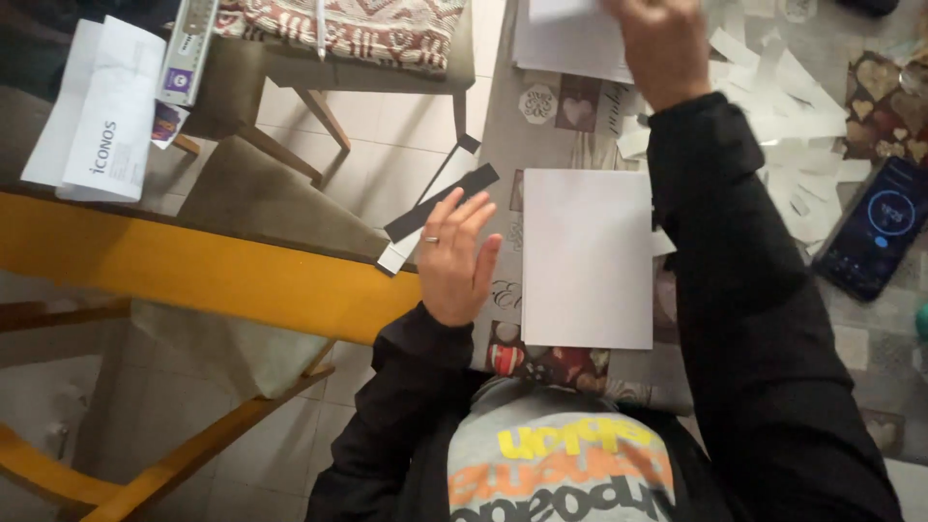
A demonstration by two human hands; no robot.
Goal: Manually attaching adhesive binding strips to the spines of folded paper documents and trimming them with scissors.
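A blank white sheet (pixel 587 256) lies flat on the patterned tablecloth (pixel 565 111) in front of me. My left hand (pixel 457 256), with a ring on one finger, rests open just left of the sheet, fingers apart, touching a black and white paper strip (pixel 437 208) at the table's edge. My right hand (pixel 660 43) reaches far forward to the top of the view, over a stack of white paper (pixel 561 43). Its fingers are cut off by the frame, so I cannot see whether they hold anything.
Several cut white paper strips (pixel 797 126) litter the table at the right. A dark phone (pixel 875 227) with a lit screen lies at the far right. Left of the table stand a yellow wooden chair (pixel 203 271), folded papers (pixel 101 111) and a patterned cushion (pixel 358 29).
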